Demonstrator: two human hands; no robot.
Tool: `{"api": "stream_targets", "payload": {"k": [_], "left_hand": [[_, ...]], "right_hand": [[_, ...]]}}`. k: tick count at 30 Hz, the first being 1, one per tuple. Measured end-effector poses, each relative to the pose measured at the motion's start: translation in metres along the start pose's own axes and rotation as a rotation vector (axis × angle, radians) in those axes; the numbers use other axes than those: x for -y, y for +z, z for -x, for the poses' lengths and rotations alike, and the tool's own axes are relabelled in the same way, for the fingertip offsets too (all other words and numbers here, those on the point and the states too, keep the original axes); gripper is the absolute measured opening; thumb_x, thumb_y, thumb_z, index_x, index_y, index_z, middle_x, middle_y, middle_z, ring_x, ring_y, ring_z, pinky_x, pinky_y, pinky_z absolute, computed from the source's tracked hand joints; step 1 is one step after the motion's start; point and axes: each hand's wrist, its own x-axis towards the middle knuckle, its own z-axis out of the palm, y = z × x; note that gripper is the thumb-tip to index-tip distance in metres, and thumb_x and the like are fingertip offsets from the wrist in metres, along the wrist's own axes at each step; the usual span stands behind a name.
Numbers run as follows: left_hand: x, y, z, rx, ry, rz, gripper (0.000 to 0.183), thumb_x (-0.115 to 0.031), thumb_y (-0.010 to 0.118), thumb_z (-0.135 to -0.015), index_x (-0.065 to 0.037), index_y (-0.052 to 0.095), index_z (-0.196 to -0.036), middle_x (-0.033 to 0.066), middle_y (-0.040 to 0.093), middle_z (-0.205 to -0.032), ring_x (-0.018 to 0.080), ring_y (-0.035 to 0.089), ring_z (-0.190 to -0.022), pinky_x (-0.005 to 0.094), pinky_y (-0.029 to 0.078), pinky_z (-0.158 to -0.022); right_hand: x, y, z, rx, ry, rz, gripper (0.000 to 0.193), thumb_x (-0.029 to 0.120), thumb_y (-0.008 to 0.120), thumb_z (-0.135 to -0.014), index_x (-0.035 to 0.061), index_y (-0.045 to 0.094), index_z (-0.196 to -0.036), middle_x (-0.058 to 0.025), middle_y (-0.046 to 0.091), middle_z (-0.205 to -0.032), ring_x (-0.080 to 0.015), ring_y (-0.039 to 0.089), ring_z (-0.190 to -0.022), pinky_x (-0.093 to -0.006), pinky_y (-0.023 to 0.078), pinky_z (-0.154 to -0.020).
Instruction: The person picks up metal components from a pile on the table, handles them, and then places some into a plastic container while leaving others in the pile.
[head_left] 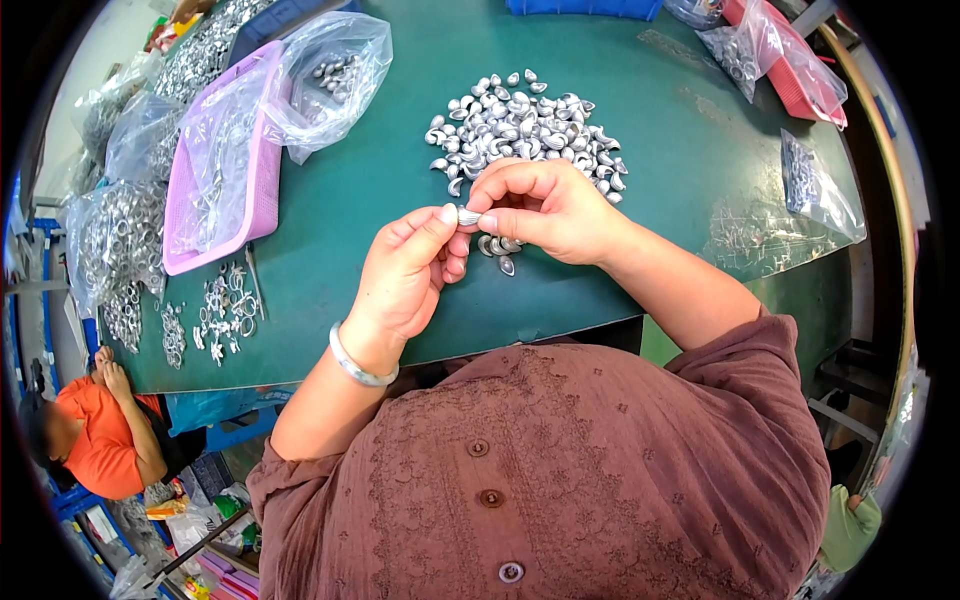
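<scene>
Between my hands is a small silver shell-shaped metal piece (467, 216) with a ridged surface. My left hand (408, 262), with a pale bangle (362, 358) at the wrist, pinches its left end between thumb and fingers. Thumb and index finger of my right hand (552, 208) close on its right side. Just beyond my hands lies a heap of similar curved silver pieces (530, 128) on the green tabletop (370, 175). A few more loose silver pieces (507, 265) rest below my right hand, partly covered by it.
At the left stands a pink plastic basket (265, 190) lined with clear plastic. Next to it are a clear bag (340, 85) of silver pieces and scattered metal parts (228, 308). A red basket (790, 75) sits far right. A person in orange (105, 440) works at lower left.
</scene>
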Motion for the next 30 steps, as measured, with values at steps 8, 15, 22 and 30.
{"api": "stream_targets", "payload": {"k": [8,15,22,30], "left_hand": [[-0.001,-0.001,0.000,0.049,0.031,-0.009,0.021,-0.021,0.051,-0.087,-0.003,0.061,-0.086,-0.0009,0.054,-0.067,0.0060,0.047,-0.057,0.0182,0.038,-0.052],[0.000,-0.004,0.002,-0.088,0.093,-0.297,0.021,-0.019,0.050,-0.087,-0.002,0.061,-0.087,-0.0015,0.054,-0.066,0.0060,0.046,-0.056,0.0180,0.037,-0.052],[-0.003,-0.027,0.006,-0.191,0.145,-0.476,0.015,-0.015,0.052,-0.085,-0.003,0.061,-0.089,-0.0027,0.054,-0.069,0.0046,0.047,-0.059,0.0171,0.038,-0.055],[-0.002,-0.027,0.002,-0.175,0.125,-0.437,0.015,-0.014,0.053,-0.085,-0.003,0.060,-0.091,-0.0016,0.054,-0.071,0.0047,0.049,-0.059,0.0169,0.039,-0.054]], "right_hand": [[-0.005,-0.003,-0.001,-0.016,0.094,-0.202,0.008,0.005,0.059,-0.079,0.0028,0.060,-0.086,0.0005,0.057,-0.074,-0.0047,0.050,-0.066,-0.0182,0.040,-0.058],[0.009,-0.014,-0.007,-0.069,0.243,-0.253,0.006,0.005,0.059,-0.077,0.0022,0.059,-0.083,-0.0030,0.060,-0.074,-0.0078,0.054,-0.060,-0.0198,0.043,-0.051],[0.055,-0.112,-0.095,-0.304,0.141,0.174,0.010,0.010,0.061,-0.077,0.0021,0.058,-0.082,-0.0069,0.061,-0.075,-0.0102,0.057,-0.061,-0.0221,0.046,-0.051],[0.051,-0.156,-0.135,-0.700,-0.029,0.430,0.025,0.014,0.061,-0.075,-0.0013,0.060,-0.095,-0.0094,0.062,-0.080,-0.0140,0.059,-0.065,-0.0258,0.048,-0.057]]}}
